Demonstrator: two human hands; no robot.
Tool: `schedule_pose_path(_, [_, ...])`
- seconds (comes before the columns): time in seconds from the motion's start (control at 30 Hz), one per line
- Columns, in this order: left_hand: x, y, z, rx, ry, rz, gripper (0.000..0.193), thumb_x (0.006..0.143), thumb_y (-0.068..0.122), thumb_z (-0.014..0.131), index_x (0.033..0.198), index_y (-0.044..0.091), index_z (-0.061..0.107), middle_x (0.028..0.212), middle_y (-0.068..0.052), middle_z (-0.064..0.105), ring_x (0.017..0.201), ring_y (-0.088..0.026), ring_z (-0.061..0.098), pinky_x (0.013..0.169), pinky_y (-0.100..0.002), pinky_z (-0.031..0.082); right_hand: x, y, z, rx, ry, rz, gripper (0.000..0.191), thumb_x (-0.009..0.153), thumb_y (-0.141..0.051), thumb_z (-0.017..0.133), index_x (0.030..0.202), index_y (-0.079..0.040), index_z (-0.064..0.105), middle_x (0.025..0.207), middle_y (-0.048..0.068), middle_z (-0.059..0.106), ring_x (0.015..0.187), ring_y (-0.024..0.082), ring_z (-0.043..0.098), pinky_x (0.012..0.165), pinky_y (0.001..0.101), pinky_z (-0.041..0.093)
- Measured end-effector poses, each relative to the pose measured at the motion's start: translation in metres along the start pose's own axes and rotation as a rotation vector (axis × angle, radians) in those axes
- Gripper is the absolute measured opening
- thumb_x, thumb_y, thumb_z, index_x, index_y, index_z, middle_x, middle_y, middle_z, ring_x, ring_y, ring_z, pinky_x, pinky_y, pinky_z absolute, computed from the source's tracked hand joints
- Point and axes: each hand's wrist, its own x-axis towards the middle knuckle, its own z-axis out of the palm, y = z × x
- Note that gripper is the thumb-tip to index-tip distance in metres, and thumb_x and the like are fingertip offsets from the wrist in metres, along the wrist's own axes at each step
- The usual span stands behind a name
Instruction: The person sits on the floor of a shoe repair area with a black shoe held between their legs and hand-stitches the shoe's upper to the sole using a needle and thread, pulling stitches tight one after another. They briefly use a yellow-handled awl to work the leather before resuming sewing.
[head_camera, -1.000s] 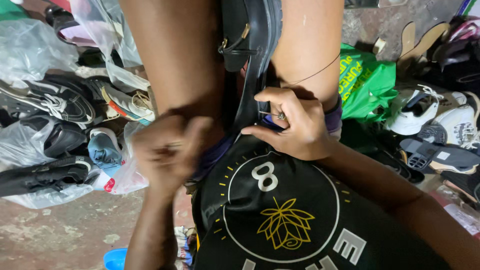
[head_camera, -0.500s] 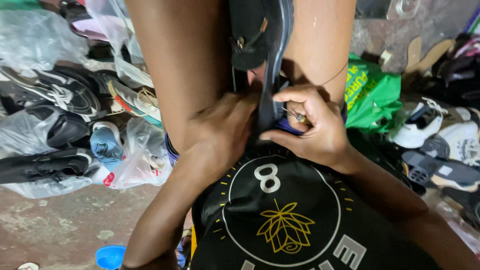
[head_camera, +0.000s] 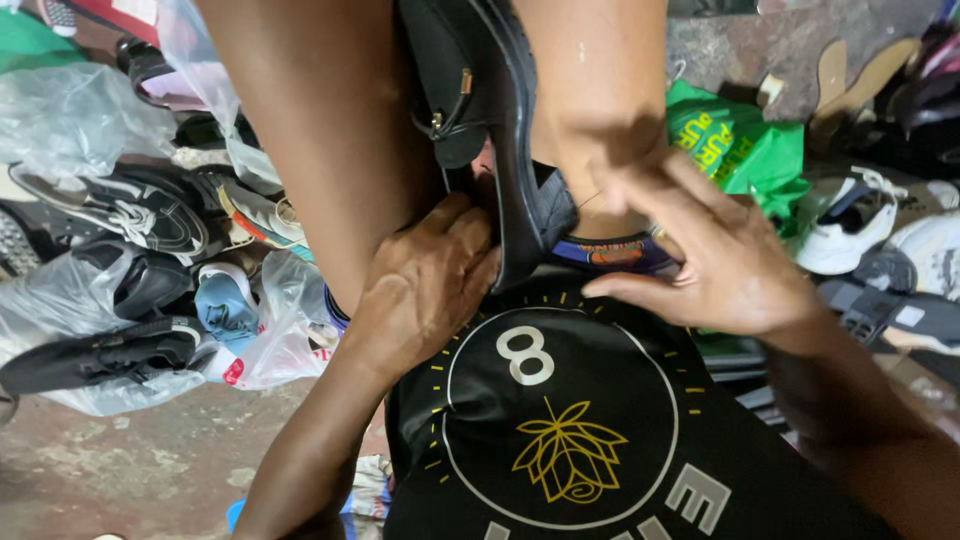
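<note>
A black shoe (head_camera: 500, 130) stands on edge between the person's bare knees, its sole facing right and its strap with a small gold buckle on the left side. The left hand (head_camera: 425, 285) lies just below and left of the shoe, fingers together and pressed flat against the lower edge of the sole; whether the fingertips curl around it cannot be told, since they slip behind the shoe. The right hand (head_camera: 720, 255) is to the right of the shoe and a little lower, fingers spread apart and loosely curved, not touching the shoe; a fine thread (head_camera: 590, 200) seems to run from the shoe's heel end toward this hand, though whether the fingers pinch it cannot be told. Below the shoe hangs the person's black shirt (head_camera: 560, 430) with a round printed emblem. Left of the shoe, other shoes in clear plastic bags (head_camera: 120, 340) lie on the floor. Right of the shoe lies a green bag (head_camera: 750, 150), and beyond it a white sneaker (head_camera: 850, 225).
</note>
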Motion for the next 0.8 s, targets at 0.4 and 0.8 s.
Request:
schedule_pose_path(0.4, [-0.019,0.013,0.031,-0.422,0.323,0.138,0.02,0.079,-0.009,0.064,0.078,0.008,0.054,0.112,-0.017,0.065,0.084,-0.027,0.069,0.064,-0.033,0.052,-0.007,0.007,0.037,0.41,0.122,-0.081,0.015,0.089,-0.015,0.079,0.09,-0.004,0.07,0.071,0.005,0.068,0.054,0.012,0.061,0.052,0.0291,0.048])
schedule_pose_path(0.8, [-0.016,0.022,0.017,-0.134,0.059,-0.067,0.017,0.094,0.007,0.069,0.106,0.002,0.059,0.104,-0.022,0.062,0.085,-0.043,0.065,0.072,-0.048,0.054,-0.013,0.027,0.033,0.668,0.053,-0.18,0.007,0.097,-0.006,0.067,0.093,-0.001,0.067,0.084,0.005,0.07,0.069,0.011,0.064,0.063,0.0251,0.049])
